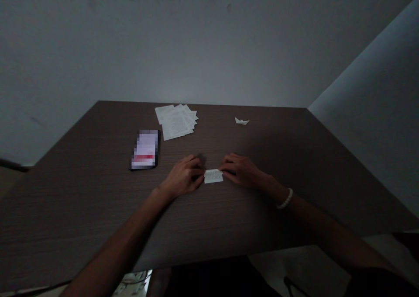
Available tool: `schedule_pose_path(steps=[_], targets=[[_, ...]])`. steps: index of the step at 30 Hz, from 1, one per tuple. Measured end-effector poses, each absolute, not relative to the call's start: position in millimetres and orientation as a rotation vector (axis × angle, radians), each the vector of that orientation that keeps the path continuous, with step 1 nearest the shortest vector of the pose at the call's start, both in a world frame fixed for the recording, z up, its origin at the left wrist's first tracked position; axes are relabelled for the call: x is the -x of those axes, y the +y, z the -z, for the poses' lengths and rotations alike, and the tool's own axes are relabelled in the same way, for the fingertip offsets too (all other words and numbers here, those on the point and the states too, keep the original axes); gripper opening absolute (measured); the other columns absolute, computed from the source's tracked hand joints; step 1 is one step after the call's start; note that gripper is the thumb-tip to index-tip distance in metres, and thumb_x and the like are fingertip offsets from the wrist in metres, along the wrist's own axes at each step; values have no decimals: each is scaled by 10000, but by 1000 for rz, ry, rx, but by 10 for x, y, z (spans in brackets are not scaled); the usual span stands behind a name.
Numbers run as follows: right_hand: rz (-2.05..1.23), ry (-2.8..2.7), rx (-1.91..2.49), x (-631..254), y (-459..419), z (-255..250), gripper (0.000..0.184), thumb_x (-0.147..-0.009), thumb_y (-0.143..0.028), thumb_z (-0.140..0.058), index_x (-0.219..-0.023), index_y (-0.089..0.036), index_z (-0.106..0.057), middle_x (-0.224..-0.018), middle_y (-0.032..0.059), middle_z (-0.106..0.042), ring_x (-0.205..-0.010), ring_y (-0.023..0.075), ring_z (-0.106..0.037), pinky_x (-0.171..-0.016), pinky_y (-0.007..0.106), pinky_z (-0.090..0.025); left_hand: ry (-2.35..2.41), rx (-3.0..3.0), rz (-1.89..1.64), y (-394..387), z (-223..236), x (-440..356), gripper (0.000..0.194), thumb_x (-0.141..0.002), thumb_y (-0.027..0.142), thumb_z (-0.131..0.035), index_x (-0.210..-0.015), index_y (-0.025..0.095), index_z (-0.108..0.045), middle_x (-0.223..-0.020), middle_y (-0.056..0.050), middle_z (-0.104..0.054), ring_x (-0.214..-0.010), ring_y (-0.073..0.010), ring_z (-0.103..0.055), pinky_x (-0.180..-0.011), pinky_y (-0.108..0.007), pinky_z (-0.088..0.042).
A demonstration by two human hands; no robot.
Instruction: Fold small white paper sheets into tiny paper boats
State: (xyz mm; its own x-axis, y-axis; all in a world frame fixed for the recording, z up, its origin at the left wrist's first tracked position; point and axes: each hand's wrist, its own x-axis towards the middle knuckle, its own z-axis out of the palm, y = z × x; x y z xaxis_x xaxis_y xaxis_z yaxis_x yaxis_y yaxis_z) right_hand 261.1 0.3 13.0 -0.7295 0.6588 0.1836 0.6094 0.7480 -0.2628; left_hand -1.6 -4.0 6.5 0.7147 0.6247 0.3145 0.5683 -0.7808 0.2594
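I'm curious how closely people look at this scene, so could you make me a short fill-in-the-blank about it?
The left hand and right hand both touch a small folded paper lying on a ____ table.
A white beaded bracelet is worn on the ____ wrist.
Beyond the hands sits a small white paper boat, and to its ____ lies a pile of printed sheets.

Missing words: dark wood; right; left.
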Motion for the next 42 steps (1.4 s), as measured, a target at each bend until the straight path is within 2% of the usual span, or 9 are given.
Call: schedule_pose_path(steps=[7,18,21,28,34,38,42], targets=[[-231,-2834,850,-2513,75,-246,305,-828,-144,-548,-1112,-186,-648,-1075,99,-561,-951,209,-514,-770,320,-431,975,-2787,-551,-47,-82,17,224,-894,262,-530,-966,185,-728,-927,-86,-587,-895,-224,-508,-753,-348,-467],[-133,-3037,795,-2355,141,-399,422,-763,-183,-578,-1184,-203,-608,-1082,112,-536,-945,239,-498,-722,334,-422,974,-2847,-483,-51,-82,14,230,-902,269,-496,-930,161,-698,-936,-98,-584,-910,-238,-504,-772,-372,-464],[-105,-3035,805,-2374,123,-402,398,-776,-177,-575,-1172,-200,-614,-1072,110,-541,-933,233,-496,-715,325,-413,979,-2850,-478,-55,-90,11,231,-908,267,-492,-924,163,-698,-930,-94,-582,-894,-228,-506,-774,-365,-462],[-124,-2904,858,-2601,79,-339,204,-893,-202,-520,-1033,-196,-669,-1016,91,-567,-864,190,-508,-716,301,-389,977,-2824,-511,-56,-79,11,226,-912,258,-488,-902,163,-694,-922,-91,-582,-893,-223,-502,-766,-357,-460],[-175,-2867,880,-2630,70,-307,186,-868,-256,-577,-1014,-194,-673,-1012,79,-597,-877,193,-532,-739,306,-399,980,-2763,-590,-42,-56,14,221,-908,254,-500,-908,164,-701,-909,-91,-585,-871,-218,-500,-738,-349,-458],[-257,-2807,885,-2581,50,-295,263,-827,-349,-652,-1015,-166,-669,-1007,86,-623,-884,198,-551,-748,306,-417,1001,-2704,-644,-24,-25,13,221,-919,260,-504,-884,164,-700,-910,-86,-592,-867,-211,-508,-741,-347,-462],[-297,-2733,941,-2545,37,-258,222,-880,-362,-617,-940,-160,-687,-955,77,-644,-851,176,-559,-724,285,-410,1031,-2652,-678,1,7,3,226,-930,271,-503,-844,161,-681,-914,-76,-596,-878,-205,-520,-766,-344,-466]])
